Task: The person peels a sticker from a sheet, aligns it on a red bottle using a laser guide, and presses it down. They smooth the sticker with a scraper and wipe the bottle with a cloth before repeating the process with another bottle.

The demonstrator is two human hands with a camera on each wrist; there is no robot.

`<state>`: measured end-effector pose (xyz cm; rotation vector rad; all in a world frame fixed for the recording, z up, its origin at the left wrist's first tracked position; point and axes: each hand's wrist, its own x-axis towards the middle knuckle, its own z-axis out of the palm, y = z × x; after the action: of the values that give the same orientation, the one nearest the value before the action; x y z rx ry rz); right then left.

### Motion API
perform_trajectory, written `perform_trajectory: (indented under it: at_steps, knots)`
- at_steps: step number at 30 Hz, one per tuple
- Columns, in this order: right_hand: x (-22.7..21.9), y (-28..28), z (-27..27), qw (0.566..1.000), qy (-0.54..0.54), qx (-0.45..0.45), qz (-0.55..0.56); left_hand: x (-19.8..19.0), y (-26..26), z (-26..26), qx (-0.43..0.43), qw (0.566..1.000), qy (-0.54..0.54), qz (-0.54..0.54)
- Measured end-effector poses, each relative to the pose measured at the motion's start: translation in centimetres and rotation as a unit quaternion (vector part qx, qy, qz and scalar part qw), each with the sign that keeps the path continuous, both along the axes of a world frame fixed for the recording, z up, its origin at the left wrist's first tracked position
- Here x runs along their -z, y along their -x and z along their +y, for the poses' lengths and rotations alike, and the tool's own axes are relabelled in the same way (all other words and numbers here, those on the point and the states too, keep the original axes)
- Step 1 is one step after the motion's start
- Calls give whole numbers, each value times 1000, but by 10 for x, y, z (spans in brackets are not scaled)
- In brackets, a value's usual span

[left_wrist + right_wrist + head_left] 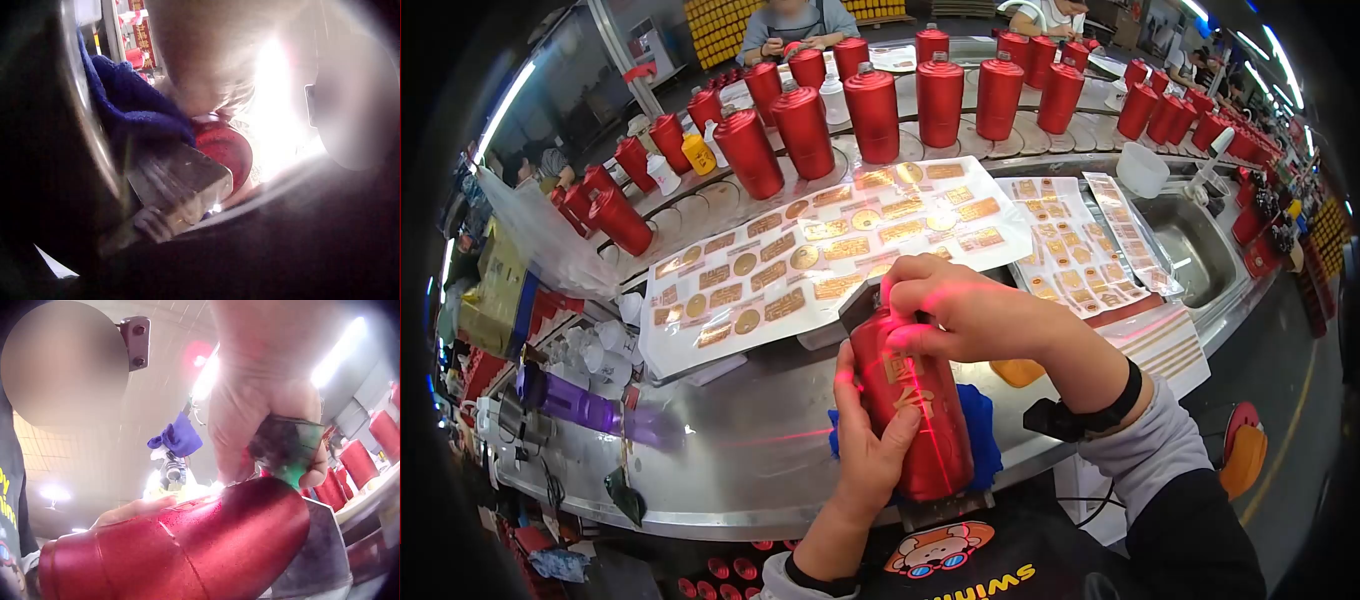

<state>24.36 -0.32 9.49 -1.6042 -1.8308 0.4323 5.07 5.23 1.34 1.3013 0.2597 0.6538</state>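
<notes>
Shiny red round bottle [912,405] lying tilted on the steel counter [730,440] at 6 o'clock, left hand [868,440] curled round its side, right hand [960,312] pinching its neck end, blue cloth [980,435] underneath, gold sticker sheets [820,250] at 12 o'clock.

left hand [870,435] fingers curled upward in a grip, right hand [950,310] curled over from above, wrists close together

Three views around one bottle

From the head we look forward and down over the counter [730,450] at middle distance; our left wrist view sits very close under the bottle [222,147], looking up past the cloth [134,100]; our right wrist view looks up along its side toward the ceiling. All three share the bottle.
</notes>
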Motion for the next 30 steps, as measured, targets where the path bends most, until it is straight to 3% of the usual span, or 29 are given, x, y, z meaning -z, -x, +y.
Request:
perform_trajectory:
  at_steps: [5, 8, 30]
  knots:
    - [10, 0, 3, 998, -61, -6, -12, -1, 0, 1, 8, 1000, 10, -8]
    - [10, 0, 3, 998, -55, -9, -6, -6, 0, -2, 12, 998, 56, -29]
    - [9, 1, 2, 999, -38, 1, 17, -5, -2, 0, 7, 1000, 25, -15]
